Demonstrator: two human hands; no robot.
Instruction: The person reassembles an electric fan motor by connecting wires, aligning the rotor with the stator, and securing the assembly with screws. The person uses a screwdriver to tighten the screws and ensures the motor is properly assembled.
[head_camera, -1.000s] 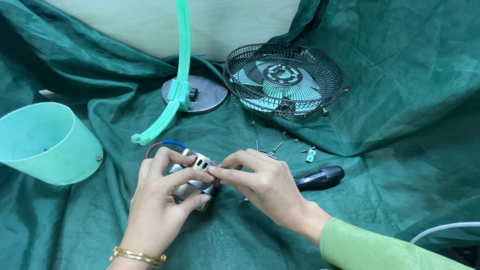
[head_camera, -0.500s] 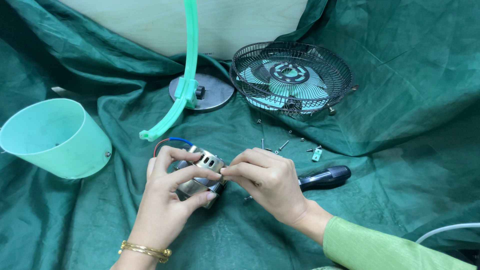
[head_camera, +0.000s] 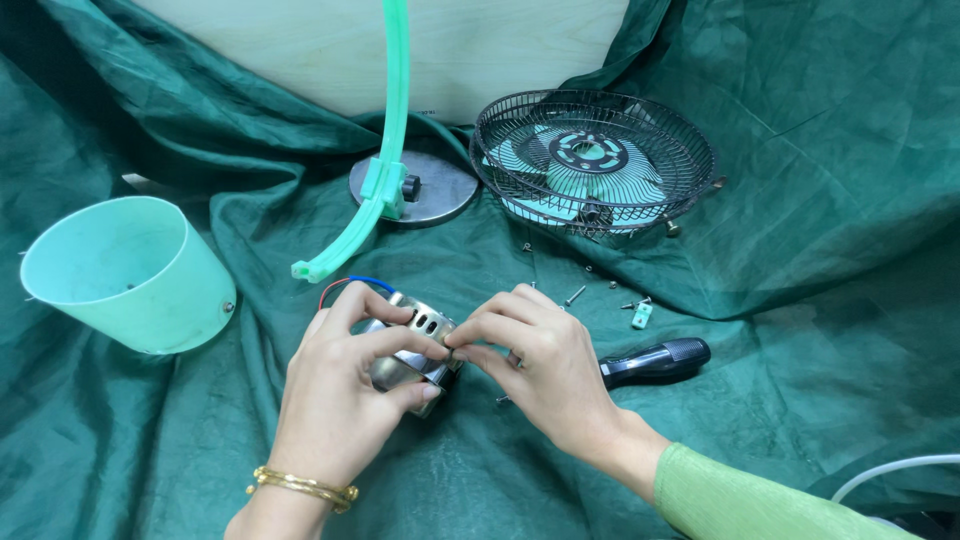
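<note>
Screws (head_camera: 574, 296) and screwdriver (head_camera: 655, 361) lie beside hands (head_camera: 440, 375) gripping motor (head_camera: 412, 352).

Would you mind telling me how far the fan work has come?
Done: the fan cage, mint housing and stand lie apart on the green cloth, screws loose. In hand: the left hand holds the metal motor; the right hand pinches its end. Left: the screwdriver lies unused.

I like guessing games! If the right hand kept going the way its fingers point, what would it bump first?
Probably the motor: the right hand points left, its fingertips already at the motor's end, with the left hand just behind.
</note>
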